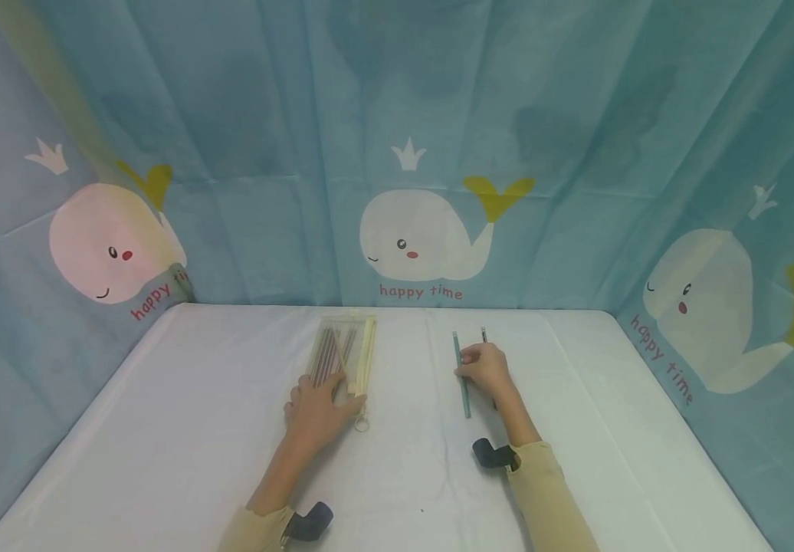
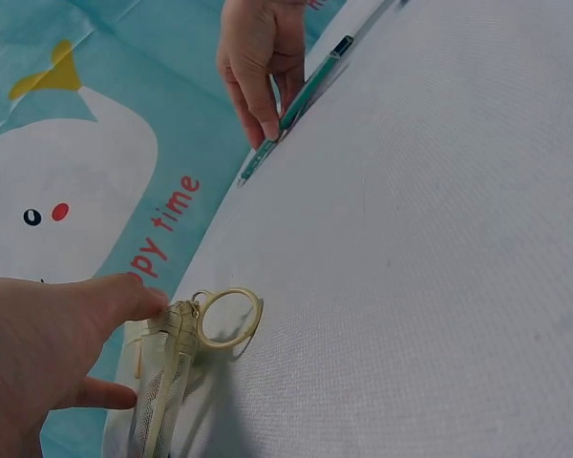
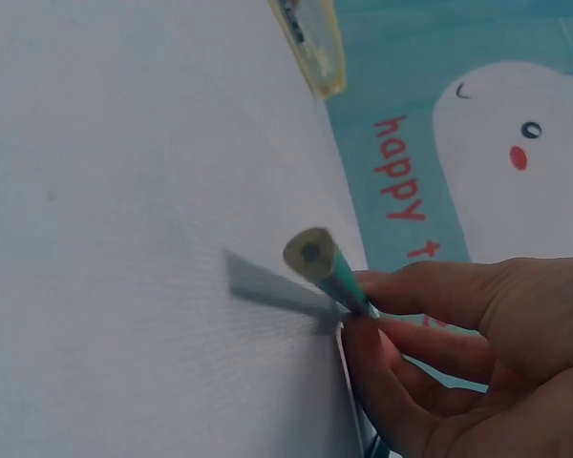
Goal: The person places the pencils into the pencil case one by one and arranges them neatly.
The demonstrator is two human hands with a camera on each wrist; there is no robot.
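My left hand point(image 1: 316, 412) rests with spread fingers on the near end of a flat see-through zip pouch point(image 1: 370, 337) on the table. Several pencils point(image 1: 326, 353) show through its clear side. A gold ring point(image 2: 231, 318) hangs from the zip, close to the left thumb. Farther right, my right hand point(image 1: 488, 369) pinches a green pencil point(image 1: 466, 400) between thumb and fingers. Its unsharpened end faces the camera in the right wrist view. Another, darker pencil point(image 1: 483, 334) lies beyond and partly beneath the right hand, its middle hidden.
A white cloth covers the table point(image 1: 183, 429). Blue curtains point(image 1: 266, 230) with printed whales enclose its back and sides. Each wrist carries a black camera mount, the right one point(image 1: 490, 453) near the sleeve.
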